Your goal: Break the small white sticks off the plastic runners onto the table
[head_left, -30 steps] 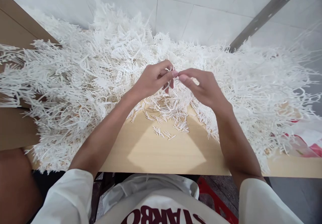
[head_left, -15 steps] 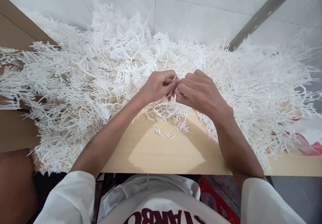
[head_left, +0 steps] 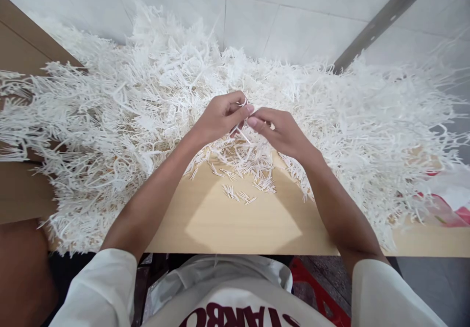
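Observation:
My left hand (head_left: 223,115) is closed on a thin white plastic strand (head_left: 244,135), whose ends stick out past the thumb and below the fingers. Close on its right, my right hand (head_left: 279,127) pinches with thumb and forefinger at the same spot; what lies between these fingertips is too small to make out. Both hands hover over the front of a large heap of white branched plastic strands (head_left: 165,92). Below them, short white sticks (head_left: 265,184) lie scattered on the wooden table (head_left: 242,226).
The heap spreads across most of the table, up to the tiled wall (head_left: 253,18). A metal post (head_left: 382,26) stands at the back right. A clear and red plastic bag (head_left: 444,209) lies at the right. Another person's limb (head_left: 25,268) shows at lower left.
Both hands have shifted slightly left. My right hand has turned and its fingers have loosened from their curl, so more of the white strand shows below the left fingers.

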{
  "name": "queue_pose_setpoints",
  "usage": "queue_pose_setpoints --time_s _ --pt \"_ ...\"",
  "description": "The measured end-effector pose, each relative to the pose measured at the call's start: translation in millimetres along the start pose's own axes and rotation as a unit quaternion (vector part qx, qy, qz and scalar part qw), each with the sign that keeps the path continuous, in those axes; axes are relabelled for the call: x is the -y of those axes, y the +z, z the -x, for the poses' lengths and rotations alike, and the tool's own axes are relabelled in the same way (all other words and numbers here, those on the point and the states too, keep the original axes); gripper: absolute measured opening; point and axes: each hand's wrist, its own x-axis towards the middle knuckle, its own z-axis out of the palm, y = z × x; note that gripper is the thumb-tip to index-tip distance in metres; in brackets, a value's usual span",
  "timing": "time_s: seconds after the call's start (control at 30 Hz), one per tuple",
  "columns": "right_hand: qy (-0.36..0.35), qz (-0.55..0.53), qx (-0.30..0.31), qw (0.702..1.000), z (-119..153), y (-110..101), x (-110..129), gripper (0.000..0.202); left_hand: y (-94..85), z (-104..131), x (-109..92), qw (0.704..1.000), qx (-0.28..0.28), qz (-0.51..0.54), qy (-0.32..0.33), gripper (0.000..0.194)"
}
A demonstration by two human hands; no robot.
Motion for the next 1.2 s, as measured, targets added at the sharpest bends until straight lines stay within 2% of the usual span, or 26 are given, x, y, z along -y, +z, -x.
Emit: queue_pose_setpoints --time_s 0.13,0.23,0.37,0.47,0.53,0.6,0.67,0.73,0.77,0.83,0.9,0.93,0.97,1.03,1.13,1.2 --pt "-0.032 0.024 0.003 0.999 5 1 14 0.047 1.0 1 -2 1.000 0.002 0.002 0.003 0.036" --pt "-0.037 0.090 0.009 0.995 7 -3 20 0.041 -0.4 2 -4 1.000 0.007 -0.007 0.003 0.034" --pt "-0.085 0.183 0.048 0.978 6 -6 18 0.031 -0.8 3 -7 0.999 0.033 -0.024 0.005 0.030" --pt "-0.102 0.219 0.050 0.969 7 -5 18 0.030 2.1 3 -5 0.996 0.041 -0.069 0.026 0.028" --pt "-0.122 0.198 0.060 0.971 10 -2 24 0.031 3.4 2 2 0.991 0.022 -0.121 0.052 0.027" --pt "-0.180 0.122 0.095 0.971 16 5 39 0.033 1.6 1 11 0.984 -0.014 -0.162 0.066 0.027" --pt "-0.252 0.042 0.133 0.958 22 11 57 0.036 -2.9 -1 20 0.985 -0.044 -0.160 0.040 0.031" --pt "-0.273 0.042 0.127 0.953 25 14 70 0.034 -7.4 -2 24 0.992 -0.060 -0.114 0.009 0.035" --pt "-0.259 0.052 0.095 0.960 25 13 72 0.034 -8.8 -2 24 0.994 -0.063 -0.087 -0.002 0.036" --pt "-0.185 0.086 -0.009 0.979 22 8 65 0.035 -9.2 -2 19 0.998 -0.057 -0.039 -0.010 0.037" --pt "-0.093 0.120 -0.114 0.982 17 1 47 0.035 -7.7 -2 11 0.999 -0.039 -0.007 -0.010 0.037" --pt "-0.058 0.128 -0.139 0.980 14 -2 38 0.033 -6.9 -1 6 0.999 -0.032 0.004 -0.009 0.037" --pt "-0.032 0.125 -0.147 0.981 11 -5 29 0.030 -6.3 -1 2 1.000 -0.026 0.012 -0.008 0.036" --pt "-0.014 0.111 -0.118 0.987 6 -8 16 0.030 -5.3 0 -4 1.000 -0.023 0.020 -0.005 0.036" --pt "-0.054 0.107 -0.023 0.993 3 -5 11 0.029 -2.7 2 -8 1.000 -0.016 0.020 0.000 0.037" --pt "-0.088 0.129 -0.003 0.988 4 -1 17 0.030 0.5 2 -7 1.000 -0.007 0.011 0.005 0.039"
